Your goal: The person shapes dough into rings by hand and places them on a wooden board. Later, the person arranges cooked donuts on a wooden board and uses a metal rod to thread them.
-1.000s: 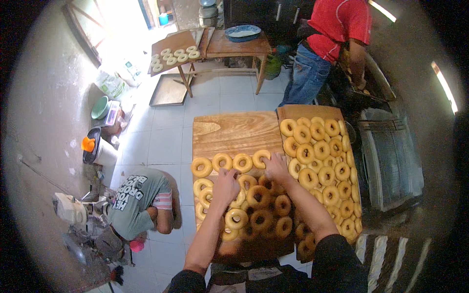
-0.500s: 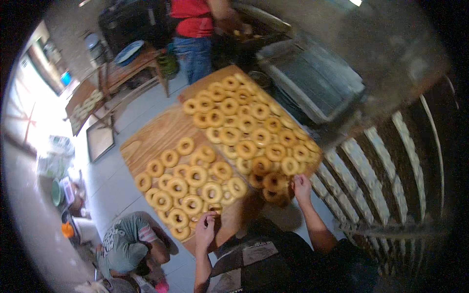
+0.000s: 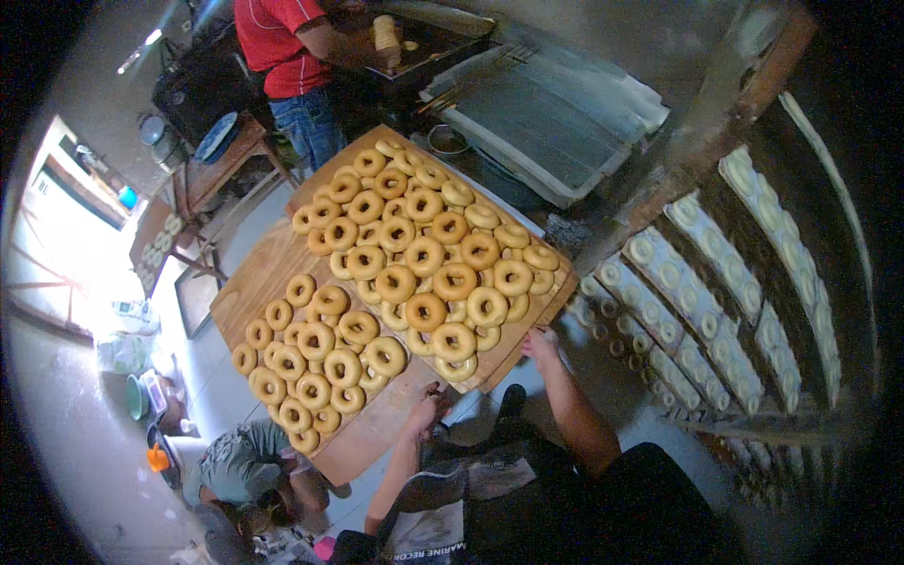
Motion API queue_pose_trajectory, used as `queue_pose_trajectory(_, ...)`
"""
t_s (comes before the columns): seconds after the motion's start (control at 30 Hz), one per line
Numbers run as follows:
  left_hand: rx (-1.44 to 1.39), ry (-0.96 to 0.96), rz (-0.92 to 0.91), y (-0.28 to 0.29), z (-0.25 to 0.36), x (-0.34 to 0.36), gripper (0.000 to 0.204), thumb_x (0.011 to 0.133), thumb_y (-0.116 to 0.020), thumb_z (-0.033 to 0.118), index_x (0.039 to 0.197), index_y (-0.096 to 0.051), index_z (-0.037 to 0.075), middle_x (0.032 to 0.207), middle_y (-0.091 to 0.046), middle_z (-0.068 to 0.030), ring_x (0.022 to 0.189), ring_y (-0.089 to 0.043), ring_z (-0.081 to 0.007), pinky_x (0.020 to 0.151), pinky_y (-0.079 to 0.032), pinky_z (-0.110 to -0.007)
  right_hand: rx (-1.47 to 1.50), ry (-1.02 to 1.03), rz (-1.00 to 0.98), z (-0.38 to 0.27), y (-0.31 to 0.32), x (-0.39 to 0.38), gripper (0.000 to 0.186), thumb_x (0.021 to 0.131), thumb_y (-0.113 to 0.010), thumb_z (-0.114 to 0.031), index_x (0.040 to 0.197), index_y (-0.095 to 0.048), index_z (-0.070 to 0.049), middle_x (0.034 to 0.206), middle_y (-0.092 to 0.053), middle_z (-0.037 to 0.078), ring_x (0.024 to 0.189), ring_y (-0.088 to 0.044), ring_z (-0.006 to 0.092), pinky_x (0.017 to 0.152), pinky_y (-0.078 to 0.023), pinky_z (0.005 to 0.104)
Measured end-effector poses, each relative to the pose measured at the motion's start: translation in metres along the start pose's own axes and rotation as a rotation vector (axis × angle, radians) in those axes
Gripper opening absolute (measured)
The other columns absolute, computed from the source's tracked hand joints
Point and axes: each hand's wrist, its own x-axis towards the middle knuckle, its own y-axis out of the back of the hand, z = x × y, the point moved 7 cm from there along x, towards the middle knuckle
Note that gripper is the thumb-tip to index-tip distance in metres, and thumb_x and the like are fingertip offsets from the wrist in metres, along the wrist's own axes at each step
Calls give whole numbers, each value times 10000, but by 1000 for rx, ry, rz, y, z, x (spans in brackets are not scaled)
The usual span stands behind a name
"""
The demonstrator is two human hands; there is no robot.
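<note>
Ring-shaped doughnuts [image 3: 426, 256], golden and pale, lie piled on a wooden board [image 3: 512, 356] in front of me. A second wooden board [image 3: 254, 273], nearer on the left, carries another group of doughnuts [image 3: 318, 341]. My right hand [image 3: 540, 345] is closed at the near right edge of the first board, with its fingers against the wood. Beside the bare near part of the boards, my left hand [image 3: 428, 411] has curled fingers. What they hold, if anything, is hard to make out against the dark gap there.
Racked trays of pale dough rings [image 3: 711, 325] stand at the right. Past the boards are a grey metal lid or tray [image 3: 556, 122] and a person in a red shirt [image 3: 279, 42] holding stacked pale rings. Another person [image 3: 240, 461] crouches at the lower left.
My view has shifted, and the boards now appear farther left. My right hand has moved from beside the darker doughnuts to the board's edge. The person in red now holds a stack of rings.
</note>
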Motion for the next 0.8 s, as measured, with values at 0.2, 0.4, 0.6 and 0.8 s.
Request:
queue_pose_trajectory(0.2,-93,-97,-11,-8,-33,55,306,898,-425,17,1203,-404,25,852,-572,-112,699,-598,-234,630,-535,-339,156,-217,-223,-2,-14,-6,240,893,-557,-136,1127,-526,-92,986,-602,92,869,-605,263,766,-546,436)
queue_pose_trajectory(0.4,-150,-188,88,-20,-21,47,112,924,-411,66,1004,-486,42,809,-560,-101,634,-571,-223,604,-528,-352,258,-254,-313,-2,-24,9,303,882,-591,-83,1156,-479,-148,987,-602,87,774,-582,237,678,-535,397)
queue_pose_trajectory(0.6,-388,-162,-7,-9,-7,31,289,979,-379,177,1178,-517,18,1048,-598,-148,878,-621,-258,775,-539,-368,286,-190,-132,-19,-15,-11,237,898,-602,-84,1103,-503,-152,860,-574,61,637,-538,187,567,-527,352)
queue_pose_trajectory(0.8,-960,-301,-562,-42,63,71,480,1006,-344,332,1350,-456,16,1361,-516,-153,1270,-470,-308,1123,-303,-472,290,-8,-223,-51,-2,-28,77,880,-601,-59,913,-557,-114,687,-521,26,578,-552,170,542,-530,373)
